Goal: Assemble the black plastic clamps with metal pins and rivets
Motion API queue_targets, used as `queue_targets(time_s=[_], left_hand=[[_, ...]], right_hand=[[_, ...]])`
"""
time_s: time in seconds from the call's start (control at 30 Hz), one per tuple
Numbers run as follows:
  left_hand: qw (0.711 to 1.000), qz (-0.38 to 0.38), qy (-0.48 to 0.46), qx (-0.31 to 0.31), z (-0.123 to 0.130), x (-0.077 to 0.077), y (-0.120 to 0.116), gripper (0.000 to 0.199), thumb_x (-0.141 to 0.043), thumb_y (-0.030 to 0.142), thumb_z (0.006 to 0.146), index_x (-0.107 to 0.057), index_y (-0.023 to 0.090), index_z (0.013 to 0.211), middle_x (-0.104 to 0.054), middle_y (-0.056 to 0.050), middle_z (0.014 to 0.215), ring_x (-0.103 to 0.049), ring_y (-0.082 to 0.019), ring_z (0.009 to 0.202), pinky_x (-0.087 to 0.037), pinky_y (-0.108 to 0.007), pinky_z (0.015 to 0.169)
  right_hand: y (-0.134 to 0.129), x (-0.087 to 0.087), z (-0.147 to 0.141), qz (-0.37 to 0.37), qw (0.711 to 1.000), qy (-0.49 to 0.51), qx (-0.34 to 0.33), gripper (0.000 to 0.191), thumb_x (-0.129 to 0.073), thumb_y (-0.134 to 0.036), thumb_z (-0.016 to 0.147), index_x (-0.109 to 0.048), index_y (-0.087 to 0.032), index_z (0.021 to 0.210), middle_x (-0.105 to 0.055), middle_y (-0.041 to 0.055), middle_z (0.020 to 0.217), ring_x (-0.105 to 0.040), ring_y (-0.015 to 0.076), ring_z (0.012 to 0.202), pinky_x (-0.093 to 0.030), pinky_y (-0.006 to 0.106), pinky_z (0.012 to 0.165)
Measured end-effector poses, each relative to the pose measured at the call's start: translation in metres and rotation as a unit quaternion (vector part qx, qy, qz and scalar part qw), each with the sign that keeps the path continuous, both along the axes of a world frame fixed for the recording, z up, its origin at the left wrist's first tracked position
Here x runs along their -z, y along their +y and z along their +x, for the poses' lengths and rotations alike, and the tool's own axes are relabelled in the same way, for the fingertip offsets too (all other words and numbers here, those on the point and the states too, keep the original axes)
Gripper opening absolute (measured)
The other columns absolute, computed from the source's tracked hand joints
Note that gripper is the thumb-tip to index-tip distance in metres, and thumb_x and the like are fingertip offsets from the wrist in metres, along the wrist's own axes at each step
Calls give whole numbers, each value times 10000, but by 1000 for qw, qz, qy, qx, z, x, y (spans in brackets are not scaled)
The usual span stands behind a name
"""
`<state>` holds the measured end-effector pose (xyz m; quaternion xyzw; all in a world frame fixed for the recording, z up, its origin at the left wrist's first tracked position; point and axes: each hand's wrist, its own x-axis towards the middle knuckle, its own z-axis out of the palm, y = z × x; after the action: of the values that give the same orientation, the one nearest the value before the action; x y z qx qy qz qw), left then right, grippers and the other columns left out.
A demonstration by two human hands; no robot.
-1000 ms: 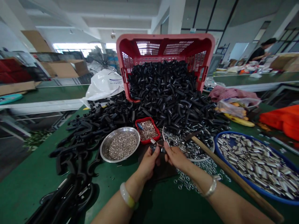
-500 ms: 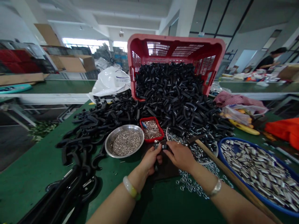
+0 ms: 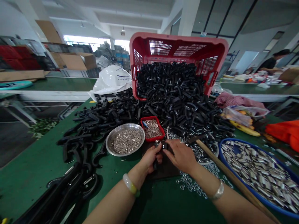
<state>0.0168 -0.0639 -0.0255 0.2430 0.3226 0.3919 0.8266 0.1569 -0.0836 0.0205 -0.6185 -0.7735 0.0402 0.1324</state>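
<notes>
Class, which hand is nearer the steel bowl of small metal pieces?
Left. The left hand sits just to the right of the steel bowl; the right hand lies farther right, beyond the left hand.

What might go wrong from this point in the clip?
The small black part in the left hand could slip among the loose steel rings below. The wooden-handled hammer beside the right hand could get knocked. The heaped black curved plastic pieces could slide into the small red tray.
</notes>
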Motion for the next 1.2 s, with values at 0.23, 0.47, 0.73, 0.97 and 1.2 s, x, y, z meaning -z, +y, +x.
queue_targets(time_s=[0.23, 0.47, 0.73, 0.97, 1.2], left_hand=[[1000, 3, 18, 7, -2, -2, -1, 339, -653, 419, 662, -452, 158, 742, -460, 64, 544, -278, 2, 348, -201, -128, 352], [947, 243, 208, -2, 5, -9, -9, 301, -699, 373, 604, -568, 142, 745, -565, 9, 566, -402, -62, 412, -282, -180, 391], [836, 441, 305, 115, -14, -13, 2, 338, -758, 291, 476, -626, 177, 765, -616, -15, 665, -565, -190, 678, -419, -254, 578], [641, 575, 505, 63, -26, -10, 8, 454, -769, 414, 424, -620, 213, 803, -563, -56, 755, -538, -241, 734, -391, -313, 692], [591, 639, 469, 149, -44, -13, 12, 522, -685, 508, 540, -593, 198, 950, -577, -65, 846, -531, -221, 765, -372, -279, 690]], right_hand=[[-2, 0, -3, -25, 1000, -2, 13, 545, -192, -541, 865, -585, -169, 926, -649, 109, 875, -593, 203, 797, -393, 287, 644], [-2, 3, 6, -281, 943, 179, 9, 828, 96, -556, 831, -585, -146, 601, -552, 52, 491, -508, 128, 437, -401, 263, 491], [11, 4, 29, -2, 974, -43, -222, 386, -433, -172, 812, -492, -252, 1185, -524, 33, 1215, -480, 166, 1081, -409, 320, 869], [17, 29, 33, -30, 981, -50, -187, 252, -548, -208, 769, -614, -173, 1009, -629, 80, 957, -558, 198, 920, -433, 320, 796], [12, 18, 40, -136, 945, 187, -230, 272, -522, -356, 796, -634, -168, 957, -663, 43, 856, -591, 145, 786, -426, 259, 718]])
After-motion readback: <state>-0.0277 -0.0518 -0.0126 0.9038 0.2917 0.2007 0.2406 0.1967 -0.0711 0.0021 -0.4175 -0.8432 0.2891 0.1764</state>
